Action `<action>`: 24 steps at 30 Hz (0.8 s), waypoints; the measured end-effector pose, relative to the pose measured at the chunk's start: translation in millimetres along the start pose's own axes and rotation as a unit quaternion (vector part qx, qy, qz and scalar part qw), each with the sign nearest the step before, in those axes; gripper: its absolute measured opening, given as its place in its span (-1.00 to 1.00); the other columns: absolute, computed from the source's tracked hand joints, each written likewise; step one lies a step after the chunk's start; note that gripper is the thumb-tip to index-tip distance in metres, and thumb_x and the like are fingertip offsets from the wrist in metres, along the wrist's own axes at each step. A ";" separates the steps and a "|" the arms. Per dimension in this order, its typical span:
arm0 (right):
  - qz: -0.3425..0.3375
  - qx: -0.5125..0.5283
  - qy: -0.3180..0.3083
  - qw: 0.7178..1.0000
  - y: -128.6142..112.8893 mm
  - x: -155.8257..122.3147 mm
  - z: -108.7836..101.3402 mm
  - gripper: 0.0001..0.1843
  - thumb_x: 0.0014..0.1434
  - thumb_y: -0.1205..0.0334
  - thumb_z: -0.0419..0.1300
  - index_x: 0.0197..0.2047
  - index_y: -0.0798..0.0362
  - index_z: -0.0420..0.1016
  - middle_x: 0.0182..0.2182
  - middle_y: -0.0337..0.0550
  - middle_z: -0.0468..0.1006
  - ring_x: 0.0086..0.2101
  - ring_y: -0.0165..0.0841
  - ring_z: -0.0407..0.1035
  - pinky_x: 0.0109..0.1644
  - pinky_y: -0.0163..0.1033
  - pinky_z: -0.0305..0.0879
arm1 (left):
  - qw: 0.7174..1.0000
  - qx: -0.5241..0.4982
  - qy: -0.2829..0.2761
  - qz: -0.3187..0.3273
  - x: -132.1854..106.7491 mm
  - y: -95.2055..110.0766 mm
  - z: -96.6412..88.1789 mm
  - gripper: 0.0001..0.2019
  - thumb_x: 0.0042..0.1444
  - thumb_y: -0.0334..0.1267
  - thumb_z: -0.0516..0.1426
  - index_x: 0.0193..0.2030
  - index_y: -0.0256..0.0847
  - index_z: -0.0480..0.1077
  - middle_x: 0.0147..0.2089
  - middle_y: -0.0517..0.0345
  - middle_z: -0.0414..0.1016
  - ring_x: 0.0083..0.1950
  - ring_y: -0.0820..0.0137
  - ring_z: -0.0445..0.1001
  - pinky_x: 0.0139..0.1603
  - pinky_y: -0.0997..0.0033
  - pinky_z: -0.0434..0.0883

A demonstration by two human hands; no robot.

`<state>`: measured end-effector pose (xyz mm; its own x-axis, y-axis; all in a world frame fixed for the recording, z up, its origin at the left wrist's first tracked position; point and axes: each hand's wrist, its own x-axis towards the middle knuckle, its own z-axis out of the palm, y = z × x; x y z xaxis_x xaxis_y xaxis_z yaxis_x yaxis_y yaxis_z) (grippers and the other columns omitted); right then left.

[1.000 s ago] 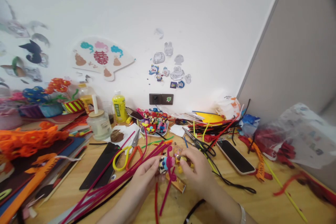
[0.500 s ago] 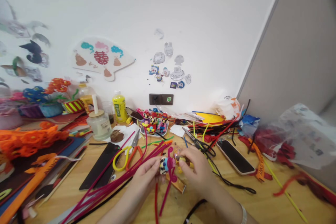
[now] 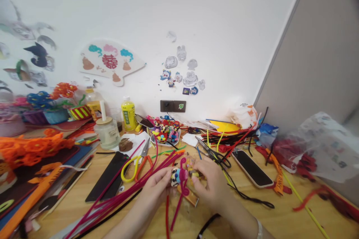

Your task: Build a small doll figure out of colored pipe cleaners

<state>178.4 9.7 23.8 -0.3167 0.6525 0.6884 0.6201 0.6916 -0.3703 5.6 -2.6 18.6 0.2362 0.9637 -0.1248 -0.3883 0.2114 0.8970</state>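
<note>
A small pipe-cleaner doll (image 3: 175, 176) in blue, white and black, with magenta curls (image 3: 183, 173), is pinched in my left hand (image 3: 158, 185). One magenta stem hangs below it toward the table. To its right is my right hand (image 3: 211, 181), thumb and forefinger apart, close to the magenta curls. A yellowish object (image 3: 192, 166) shows beside those fingers, too blurred to name. Under the doll lies a golden-orange flat piece (image 3: 190, 197) with a metallic end. Magenta pipe cleaners (image 3: 134, 186) run past my left forearm.
Yellow-handled scissors (image 3: 130, 170) and a black slab (image 3: 105, 179) lie left. Black scissors (image 3: 210, 151) and a phone (image 3: 252, 168) lie right. Behind are a tray of small dolls (image 3: 165, 130), a glass jar (image 3: 106, 134) and a yellow bottle (image 3: 129, 114).
My right thumb and forefinger have spread a little and moved slightly off the yellowish object. My left hand keeps the doll in nearly the same place. The view has shifted slightly.
</note>
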 end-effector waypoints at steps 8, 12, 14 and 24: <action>0.015 0.002 0.005 1.000 1.7 -1.0 -0.5 -0.83 0.04 0.24 -0.04 -0.50 0.09 0.30 -0.57 -0.17 0.36 -0.48 -0.34 0.22 -0.40 -0.26 0.06 | 1.000 -0.019 -0.017 0.005 -0.1 -2.2 -4.6 -0.70 -0.10 -0.11 0.26 -0.27 -0.27 0.52 -0.33 0.08 0.53 -0.34 0.43 0.35 -0.31 0.49 0.29; 0.017 -0.002 -0.013 1.000 -0.8 -1.0 1.1 -0.81 0.05 0.24 -0.05 -0.52 0.08 0.29 -0.59 -0.18 0.35 -0.49 -0.34 0.22 -0.42 -0.26 0.05 | 0.998 -0.054 -0.015 -0.005 -0.5 -3.1 -4.3 -0.70 -0.13 -0.14 0.29 -0.25 -0.26 0.52 -0.27 0.03 0.55 -0.28 0.37 0.40 -0.28 0.46 0.32; 0.020 -0.004 -0.014 1.000 -2.1 -0.7 1.7 -0.80 0.06 0.24 -0.04 -0.52 0.08 0.30 -0.59 -0.19 0.35 -0.50 -0.34 0.22 -0.43 -0.27 0.05 | 0.997 -0.073 -0.016 -0.002 0.3 -3.6 -3.3 -0.72 -0.14 -0.16 0.30 -0.27 -0.27 0.53 -0.33 0.06 0.54 -0.32 0.40 0.40 -0.32 0.49 0.31; 0.084 0.079 0.038 0.993 1.5 -2.4 -3.2 -0.66 0.21 0.09 -0.08 -0.46 0.07 0.33 -0.55 -0.20 0.39 -0.48 -0.36 0.27 -0.42 -0.30 0.13 | 0.980 -0.176 -0.066 -0.070 6.2 -15.2 -6.7 -0.75 -0.13 -0.22 0.29 -0.34 -0.34 0.47 -0.57 0.23 0.37 -0.61 0.57 0.23 -0.57 0.55 0.15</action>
<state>182.4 8.2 23.5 -0.1591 0.7419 0.6514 0.5378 0.6184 -0.5730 7.0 1.2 1.4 0.4133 0.8964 -0.1601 -0.6211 0.4061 0.6703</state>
